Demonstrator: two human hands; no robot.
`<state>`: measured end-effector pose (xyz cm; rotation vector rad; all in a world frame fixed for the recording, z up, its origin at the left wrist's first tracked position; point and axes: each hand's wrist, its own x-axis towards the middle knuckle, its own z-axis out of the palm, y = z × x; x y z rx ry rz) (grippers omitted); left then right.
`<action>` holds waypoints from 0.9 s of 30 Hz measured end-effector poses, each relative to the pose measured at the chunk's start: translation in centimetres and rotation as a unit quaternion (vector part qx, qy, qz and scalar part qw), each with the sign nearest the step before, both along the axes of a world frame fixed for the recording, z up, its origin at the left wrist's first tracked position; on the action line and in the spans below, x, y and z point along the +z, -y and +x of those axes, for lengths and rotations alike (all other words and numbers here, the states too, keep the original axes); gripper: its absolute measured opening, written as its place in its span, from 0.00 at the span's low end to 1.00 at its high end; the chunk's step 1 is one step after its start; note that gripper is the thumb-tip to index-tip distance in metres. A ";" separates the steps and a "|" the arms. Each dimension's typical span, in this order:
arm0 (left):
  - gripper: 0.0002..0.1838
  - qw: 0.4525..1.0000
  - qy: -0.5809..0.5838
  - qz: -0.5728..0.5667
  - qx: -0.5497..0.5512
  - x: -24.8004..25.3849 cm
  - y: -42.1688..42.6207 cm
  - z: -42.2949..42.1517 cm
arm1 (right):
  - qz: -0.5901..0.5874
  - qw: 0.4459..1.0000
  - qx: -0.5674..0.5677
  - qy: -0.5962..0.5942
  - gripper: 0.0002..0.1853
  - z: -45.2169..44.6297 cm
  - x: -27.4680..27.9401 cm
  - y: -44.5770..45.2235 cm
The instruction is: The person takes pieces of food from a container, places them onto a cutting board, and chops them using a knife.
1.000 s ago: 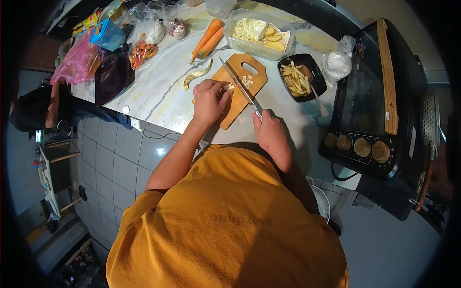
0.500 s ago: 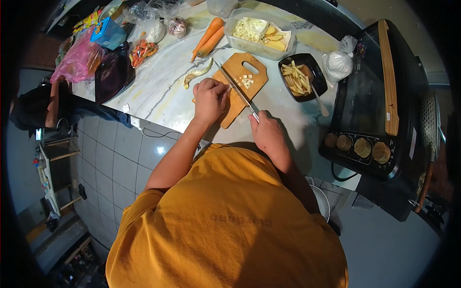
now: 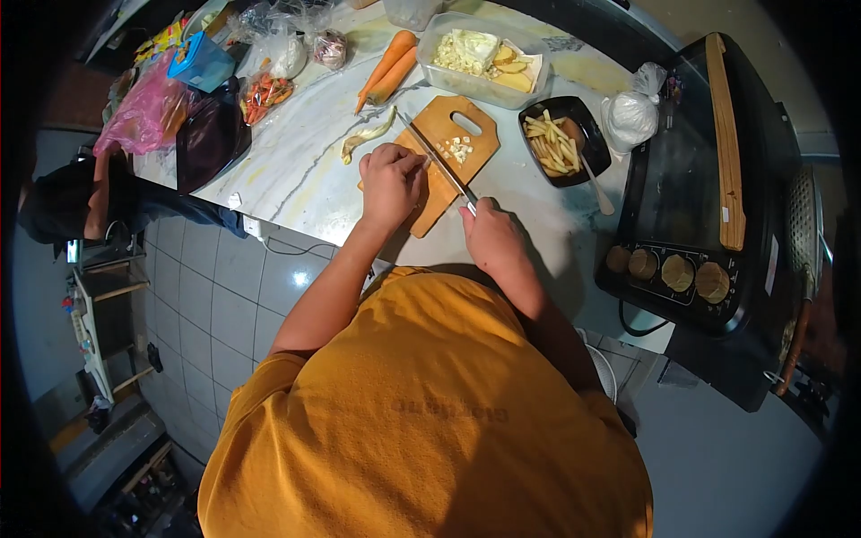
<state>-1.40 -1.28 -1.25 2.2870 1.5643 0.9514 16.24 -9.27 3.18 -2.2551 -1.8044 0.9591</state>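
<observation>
My right hand [image 3: 493, 235] is closed around the handle of a knife [image 3: 438, 161], whose long blade slants up and left across the wooden cutting board [image 3: 480, 143]. On the board's left side, my left hand [image 3: 392, 186] has its fingers curled down close to the blade. Whatever those fingers press on is hidden beneath them. Small pale chopped pieces [image 3: 458, 149] lie on the board to the right of the blade. A pale, curved strip of vegetable [image 3: 366, 136] rests on the marble counter just beyond my left hand.
Two carrots [image 3: 388, 67] and a plastic container of cut vegetables [image 3: 430, 79] stand behind the board. To the right are a black bowl of potato sticks [image 3: 541, 166] with a spoon, a bag of white powder [image 3: 630, 121] and a toaster oven [image 3: 677, 224]. Another person's arm [image 3: 100, 193] shows far left.
My right hand has shifted slightly up and left with the knife, and less of the handle shows. My left hand stays almost in place.
</observation>
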 end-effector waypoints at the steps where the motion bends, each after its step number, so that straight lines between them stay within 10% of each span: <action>1: 0.06 1.000 0.001 -0.005 0.000 0.0 0.0 0.0 | -0.001 1.000 -0.005 0.001 0.21 -0.2 0.1 0.0; 27: 0.11 1.000 0.010 -0.020 -0.004 0.4 0.2 -0.4 | 0.045 0.999 -0.019 -0.007 0.22 0.8 0.8 1.3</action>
